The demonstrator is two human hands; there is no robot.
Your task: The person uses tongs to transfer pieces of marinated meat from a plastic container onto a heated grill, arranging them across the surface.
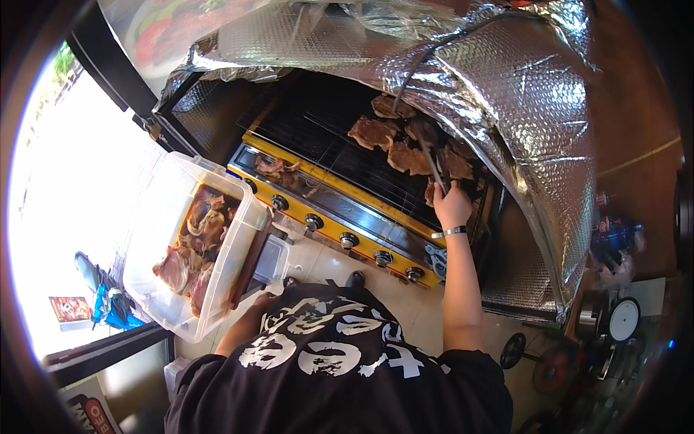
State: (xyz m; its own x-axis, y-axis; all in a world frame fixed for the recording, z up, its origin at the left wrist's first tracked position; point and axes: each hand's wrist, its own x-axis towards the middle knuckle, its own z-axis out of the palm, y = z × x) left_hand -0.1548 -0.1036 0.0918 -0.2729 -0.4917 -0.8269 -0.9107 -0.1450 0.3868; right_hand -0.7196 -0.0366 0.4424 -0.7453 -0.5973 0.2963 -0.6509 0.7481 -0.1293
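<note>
My right hand (454, 206) grips a pair of metal tongs (431, 157), which reach over the right part of a black wire grill (325, 138). The tips are at a browned slice of meat (421, 133); I cannot tell whether they pinch it. Several other meat slices (373, 133) lie around it on the grate. Close to my body is my left hand (265, 301), mostly hidden by the black shirt, its fingers unclear. Beyond it stands a clear plastic tub (246, 217) of raw marinated meat (181, 266) in dark liquid.
Foil insulation sheeting (520, 114) hoods the grill at the back and right. Along the yellow front runs a row of black knobs (313, 221). Meat scraps (274, 165) lie on the metal front ledge. A small clear container (271, 259) sits low beside the tub. Bottles (615, 233) stand at right.
</note>
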